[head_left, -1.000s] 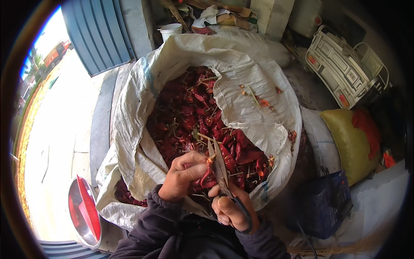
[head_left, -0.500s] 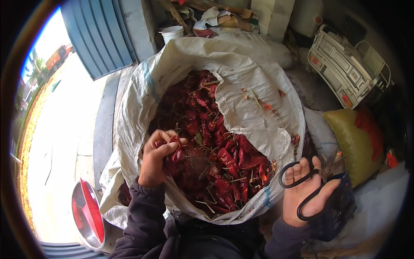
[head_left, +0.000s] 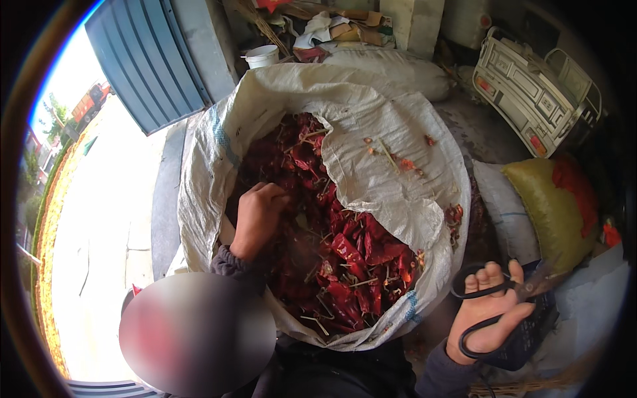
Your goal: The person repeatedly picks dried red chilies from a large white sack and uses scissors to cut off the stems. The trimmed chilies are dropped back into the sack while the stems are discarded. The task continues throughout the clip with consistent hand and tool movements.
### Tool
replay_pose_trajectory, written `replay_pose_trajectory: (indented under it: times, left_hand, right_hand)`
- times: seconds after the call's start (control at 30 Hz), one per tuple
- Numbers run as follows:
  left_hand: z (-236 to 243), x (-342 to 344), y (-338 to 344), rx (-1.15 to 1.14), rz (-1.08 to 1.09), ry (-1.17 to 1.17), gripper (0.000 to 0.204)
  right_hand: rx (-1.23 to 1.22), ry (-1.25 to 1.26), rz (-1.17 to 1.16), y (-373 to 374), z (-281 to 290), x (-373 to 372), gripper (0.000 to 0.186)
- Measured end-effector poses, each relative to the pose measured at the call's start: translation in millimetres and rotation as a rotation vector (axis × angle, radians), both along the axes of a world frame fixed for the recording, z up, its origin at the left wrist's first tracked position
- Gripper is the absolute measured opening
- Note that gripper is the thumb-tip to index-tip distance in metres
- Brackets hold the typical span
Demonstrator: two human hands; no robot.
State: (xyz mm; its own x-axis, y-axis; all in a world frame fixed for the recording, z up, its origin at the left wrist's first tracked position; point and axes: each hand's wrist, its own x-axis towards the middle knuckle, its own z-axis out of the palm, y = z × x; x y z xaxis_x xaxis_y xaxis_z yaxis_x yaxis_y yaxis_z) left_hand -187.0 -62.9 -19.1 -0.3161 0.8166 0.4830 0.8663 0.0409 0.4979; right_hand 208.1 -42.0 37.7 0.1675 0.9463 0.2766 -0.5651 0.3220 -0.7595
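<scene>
Right, the dried red peppers point(head_left: 348, 252) lie heaped in the mouth of the big white woven sack point(head_left: 206, 186), and the left hand point(head_left: 259, 215) is in among them at the left side. Its fingers curl downward, tips out of sight, so I can't tell how tight they are or whether a pepper is caught. The peppers look brittle to me; too hard a squeeze could crack one, and stiff stems could prick those bare fingertips.

Over to the right hand point(head_left: 491, 312), outside the sack: palm up, fingers loosely spread, thumb and fingers threaded through the black scissors' point(head_left: 490, 292) loops. The handles stand apart and the blades blur off rightward. Swung back carelessly, they could nick the left hand or snag the loose sack flap point(head_left: 371, 186), its surface scattered with pepper scraps point(head_left: 405, 162). Such a slack hold could also let them slip toward the dark blue crate point(head_left: 524, 341).

And what's different from half a second ago? There the left hand shows a pepper pinched at its fingertips; now none is visible, and it sits higher, knuckles up. The right hand is slightly farther right and lower.
</scene>
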Motion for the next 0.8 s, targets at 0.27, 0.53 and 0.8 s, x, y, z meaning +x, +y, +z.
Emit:
replay_pose_trajectory:
  times: [0.27, 0.53, 0.8]
  left_hand:
    - [44, 27, -33, 0.104, -0.159, -1.328, 0.01]
    - [23, 43, -49, 0.239, -0.576, -1.812, 0.024]
    - [41, 114, -89, -0.172, -0.172, -1.632, 0.016]
  right_hand:
    - [-0.009, -0.448, 0.322, -30, -7, -15, 0.111]
    - [0.098, -0.939, 0.632, -52, -8, -63, 0.067]
    - [0.014, -0.832, 0.479, -51, -22, -116, 0.036]
